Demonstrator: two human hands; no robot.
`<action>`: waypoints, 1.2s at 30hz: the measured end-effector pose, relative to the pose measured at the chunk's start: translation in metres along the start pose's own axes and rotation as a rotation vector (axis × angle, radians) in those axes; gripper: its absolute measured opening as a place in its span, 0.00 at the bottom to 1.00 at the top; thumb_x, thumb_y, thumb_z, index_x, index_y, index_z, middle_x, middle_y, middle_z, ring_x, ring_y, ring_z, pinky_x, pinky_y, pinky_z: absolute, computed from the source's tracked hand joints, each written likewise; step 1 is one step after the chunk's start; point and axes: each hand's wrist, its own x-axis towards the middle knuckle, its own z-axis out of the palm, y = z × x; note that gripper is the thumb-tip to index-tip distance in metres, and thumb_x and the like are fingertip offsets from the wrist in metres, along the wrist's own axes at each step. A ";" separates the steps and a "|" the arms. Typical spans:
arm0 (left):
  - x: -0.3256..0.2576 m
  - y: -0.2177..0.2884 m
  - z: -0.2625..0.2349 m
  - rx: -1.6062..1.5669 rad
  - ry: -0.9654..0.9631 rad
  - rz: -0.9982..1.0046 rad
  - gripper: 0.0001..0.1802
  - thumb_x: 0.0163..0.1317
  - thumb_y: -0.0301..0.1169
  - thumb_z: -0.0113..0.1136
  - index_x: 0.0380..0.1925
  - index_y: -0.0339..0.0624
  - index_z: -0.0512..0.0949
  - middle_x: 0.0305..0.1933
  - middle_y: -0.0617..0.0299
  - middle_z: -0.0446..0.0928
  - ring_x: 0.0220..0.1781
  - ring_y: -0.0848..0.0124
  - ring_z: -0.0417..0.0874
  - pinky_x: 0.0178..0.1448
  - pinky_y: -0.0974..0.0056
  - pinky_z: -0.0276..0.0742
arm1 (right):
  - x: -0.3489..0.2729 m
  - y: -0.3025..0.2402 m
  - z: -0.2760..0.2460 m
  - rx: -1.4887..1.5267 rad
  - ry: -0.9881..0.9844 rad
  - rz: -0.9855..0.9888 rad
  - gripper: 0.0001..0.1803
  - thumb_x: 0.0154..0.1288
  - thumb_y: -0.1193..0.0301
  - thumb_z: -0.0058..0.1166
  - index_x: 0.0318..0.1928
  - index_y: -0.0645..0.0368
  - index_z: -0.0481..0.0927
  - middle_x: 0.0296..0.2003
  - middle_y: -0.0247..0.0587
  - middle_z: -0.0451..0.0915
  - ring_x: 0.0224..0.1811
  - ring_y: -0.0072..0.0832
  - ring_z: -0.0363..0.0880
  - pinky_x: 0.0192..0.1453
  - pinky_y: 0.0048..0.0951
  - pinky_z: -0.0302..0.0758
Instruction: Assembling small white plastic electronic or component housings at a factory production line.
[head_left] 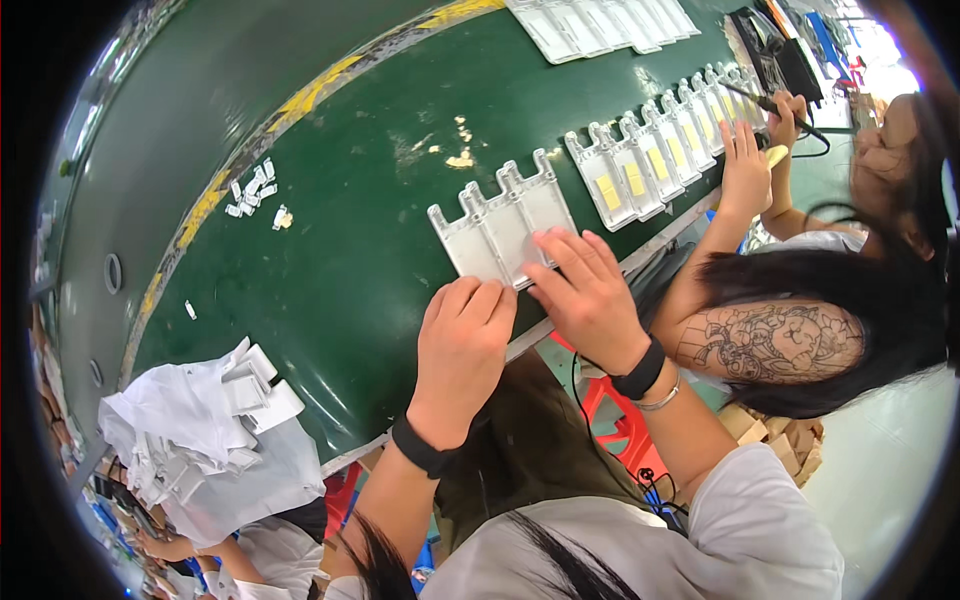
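1. I have the translucent white panels point(515, 222) side by side on the green desk point(340, 240), near its front edge, prongs pointing away from me.
2. My left hand point(465, 330) has its fingers bunched at the panels' near edge; I cannot tell whether they pinch it.
3. My right hand point(590, 295) lies over the right-hand panel, fingers slightly spread; I cannot tell whether its thumb grips.
4. On my right, a long row of panels point(665, 140) bearing yellow patches sits just beside my set, along the front edge. A co-worker's hands reach in there, one with a dark corded tool point(764, 103).
5. Leftward I see a broad stretch of green surface, up to the small white parts point(255, 190) by the yellow-marked strip point(300, 100).
6. A white bag point(165, 400) with loose pieces occupies the near left corner; more panels point(610, 25) lie at the far side.
7. Any lettering on the panels or patches is too small for me to read.
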 end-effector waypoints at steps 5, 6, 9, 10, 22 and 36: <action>0.012 0.002 0.013 -0.029 -0.004 0.080 0.14 0.45 0.20 0.58 0.35 0.36 0.79 0.38 0.60 0.76 0.44 0.61 0.77 0.49 0.59 0.74 | -0.017 -0.008 -0.013 0.125 0.150 0.106 0.13 0.54 0.78 0.54 0.42 0.61 0.78 0.51 0.46 0.74 0.56 0.42 0.73 0.60 0.42 0.69; 0.013 0.002 0.015 -0.029 -0.016 0.093 0.14 0.45 0.20 0.58 0.35 0.36 0.79 0.38 0.60 0.76 0.44 0.61 0.77 0.49 0.59 0.74 | -0.023 -0.015 -0.015 0.223 0.205 0.099 0.13 0.53 0.78 0.54 0.41 0.62 0.78 0.51 0.47 0.74 0.55 0.43 0.74 0.58 0.42 0.71; 0.005 -0.002 0.014 -0.009 -0.023 0.102 0.15 0.48 0.19 0.59 0.39 0.35 0.79 0.40 0.55 0.77 0.44 0.57 0.77 0.50 0.57 0.74 | -0.049 -0.042 -0.019 0.307 0.137 -0.004 0.12 0.51 0.74 0.54 0.38 0.63 0.78 0.47 0.47 0.75 0.50 0.41 0.75 0.54 0.39 0.73; 0.000 0.001 0.012 -0.016 -0.040 0.112 0.15 0.48 0.19 0.59 0.39 0.35 0.79 0.40 0.55 0.77 0.44 0.57 0.77 0.50 0.57 0.74 | -0.062 -0.050 -0.020 0.343 0.105 -0.030 0.12 0.51 0.73 0.53 0.38 0.63 0.78 0.45 0.46 0.75 0.49 0.40 0.75 0.53 0.38 0.73; -0.210 0.058 -0.007 -0.369 -0.304 -0.085 0.12 0.54 0.22 0.61 0.41 0.38 0.79 0.37 0.55 0.79 0.37 0.56 0.80 0.40 0.57 0.76 | -0.268 -0.166 0.007 0.510 -0.462 -0.093 0.12 0.52 0.72 0.51 0.39 0.57 0.79 0.36 0.34 0.78 0.41 0.30 0.76 0.49 0.28 0.70; -0.394 0.110 0.053 -0.216 -0.372 -0.556 0.09 0.61 0.32 0.57 0.37 0.41 0.79 0.35 0.56 0.79 0.39 0.56 0.80 0.43 0.57 0.77 | -0.459 -0.055 0.040 0.422 -0.758 0.468 0.07 0.59 0.70 0.52 0.30 0.59 0.80 0.34 0.48 0.80 0.37 0.47 0.79 0.43 0.45 0.76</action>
